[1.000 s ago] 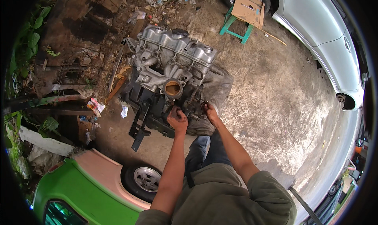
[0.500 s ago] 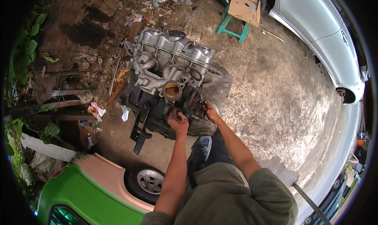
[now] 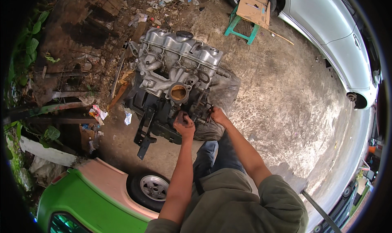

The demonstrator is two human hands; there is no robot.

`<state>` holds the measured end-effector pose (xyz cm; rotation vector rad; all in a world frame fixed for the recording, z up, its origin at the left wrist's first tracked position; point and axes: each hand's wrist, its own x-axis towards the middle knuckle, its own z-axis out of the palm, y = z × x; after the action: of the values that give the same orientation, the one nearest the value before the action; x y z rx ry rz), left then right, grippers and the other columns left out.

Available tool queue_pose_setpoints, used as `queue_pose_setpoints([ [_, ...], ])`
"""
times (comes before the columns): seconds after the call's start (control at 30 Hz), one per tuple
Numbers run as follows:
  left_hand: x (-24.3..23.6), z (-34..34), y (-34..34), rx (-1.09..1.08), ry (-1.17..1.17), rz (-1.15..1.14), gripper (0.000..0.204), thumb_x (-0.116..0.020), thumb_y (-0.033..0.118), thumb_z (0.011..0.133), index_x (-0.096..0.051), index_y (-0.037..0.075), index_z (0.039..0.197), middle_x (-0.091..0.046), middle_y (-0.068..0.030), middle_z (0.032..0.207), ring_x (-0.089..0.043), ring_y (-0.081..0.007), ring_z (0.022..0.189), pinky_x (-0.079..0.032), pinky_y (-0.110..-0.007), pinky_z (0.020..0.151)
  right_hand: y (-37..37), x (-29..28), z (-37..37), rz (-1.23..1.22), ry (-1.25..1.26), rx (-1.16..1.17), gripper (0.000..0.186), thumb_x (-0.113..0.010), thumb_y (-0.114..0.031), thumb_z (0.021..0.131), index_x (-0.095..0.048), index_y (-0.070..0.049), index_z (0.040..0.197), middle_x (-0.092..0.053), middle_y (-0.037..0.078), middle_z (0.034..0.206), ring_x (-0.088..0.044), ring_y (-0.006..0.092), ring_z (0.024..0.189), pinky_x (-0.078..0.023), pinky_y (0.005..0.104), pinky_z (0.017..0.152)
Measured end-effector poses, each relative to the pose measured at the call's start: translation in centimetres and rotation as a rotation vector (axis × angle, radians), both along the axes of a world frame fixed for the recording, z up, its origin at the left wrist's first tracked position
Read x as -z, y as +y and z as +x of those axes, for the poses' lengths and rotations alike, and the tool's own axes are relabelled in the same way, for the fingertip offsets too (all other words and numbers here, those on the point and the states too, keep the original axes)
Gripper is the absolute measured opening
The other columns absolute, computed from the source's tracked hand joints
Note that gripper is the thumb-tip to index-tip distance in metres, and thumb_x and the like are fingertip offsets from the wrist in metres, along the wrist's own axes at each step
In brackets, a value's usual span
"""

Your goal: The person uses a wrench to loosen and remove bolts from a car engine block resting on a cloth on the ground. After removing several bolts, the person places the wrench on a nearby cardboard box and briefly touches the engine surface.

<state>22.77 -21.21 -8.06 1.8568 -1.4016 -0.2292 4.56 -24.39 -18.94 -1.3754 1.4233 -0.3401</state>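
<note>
Engine (image 3: 163,81) is sitting on the concrete ground (image 3: 281,82), right in front of the person, just past the legs. Its long axis is running across the view at a slant: left end farther from the person, right end dipping nearer. Ribbed silver valve cover (image 3: 171,44) is following that same line along the far side, with a black cap (image 3: 184,34) standing on it. Round intake mouth (image 3: 178,93) is facing up toward the camera on the near side, brownish inside. Dark slotted bracket (image 3: 145,140) is sticking out at the near left, pointing toward the person.

Left hand (image 3: 184,125) is working just below the intake mouth, fingers curled in, fingertips dirty and set close to the dark lower part of the engine; cannot tell whether it is holding anything. Right hand (image 3: 219,115) is staying low at the engine's right end, fingers drawn together, pinching what seems to be a thin dark piece (image 3: 210,118), though that spot is small and shadowed. Hands are sitting near each other, not touching.

Green stool (image 3: 253,34) with cardboard (image 3: 250,13) is standing at the far right, beside a silver car (image 3: 322,21). Green-and-pink car (image 3: 94,194) is showing lower left.
</note>
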Motion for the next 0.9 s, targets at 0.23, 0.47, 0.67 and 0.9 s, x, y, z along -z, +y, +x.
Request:
queue_pose_setpoints([
  [0.23, 0.0, 0.0, 0.0, 0.011, 0.047, -0.013, 0.025, -0.045, 0.013, 0.089, -0.053, 0.0, 0.068, -0.048, -0.0122, 0.055, -0.042, -0.0267, 0.043, -0.037, -0.037, 0.044, -2.6, -4.2, -1.8, 0.598, -0.496, 0.143, 0.027, -0.055, -0.024, 0.096, -0.054, 0.002, 0.102, -0.055, 0.007, 0.067, -0.047, 0.0147, 0.051, -0.038, 0.0314, 0.045],
  [0.47, 0.1, -0.2, -0.3, 0.0, -0.006, -0.097, 0.042, -0.036, 0.023, 0.098, -0.045, 0.0, 0.064, -0.038, -0.0095, 0.051, -0.028, -0.0217, 0.042, -0.027, -0.035, 0.044, -2.4, -3.2, -1.6, 0.885, -0.99, 0.624, 0.01, -0.045, -0.006, 0.092, -0.049, 0.002, 0.095, -0.054, 0.011, 0.079, -0.044, 0.0113, 0.052, -0.039, 0.0246, 0.045],
  [0.67, 0.1, -0.3, -0.4, -0.02, -0.024, -0.11, 0.046, -0.035, 0.029, 0.099, -0.049, 0.0, 0.065, -0.042, -0.0108, 0.052, -0.034, -0.0235, 0.041, -0.031, -0.036, 0.043, -2.2, -3.0, -3.6, 1.355, -1.612, 1.073, 0.01, -0.038, 0.002, 0.089, -0.045, -0.003, 0.083, -0.046, 0.004, 0.07, -0.041, 0.0071, 0.053, -0.031, 0.016, 0.04],
  [0.9, 0.1, 0.0, 0.0, 0.003, -0.023, -0.026, 0.024, -0.046, 0.015, 0.089, -0.058, -0.002, 0.075, -0.053, -0.0156, 0.06, -0.049, -0.0308, 0.047, -0.043, -0.039, 0.048, 0.0, -3.1, -3.9, 0.75, -0.953, 0.711, 0.01, -0.04, -0.004, 0.092, -0.05, -0.004, 0.096, -0.052, 0.003, 0.073, -0.047, 0.0126, 0.057, -0.039, 0.0258, 0.047],
])
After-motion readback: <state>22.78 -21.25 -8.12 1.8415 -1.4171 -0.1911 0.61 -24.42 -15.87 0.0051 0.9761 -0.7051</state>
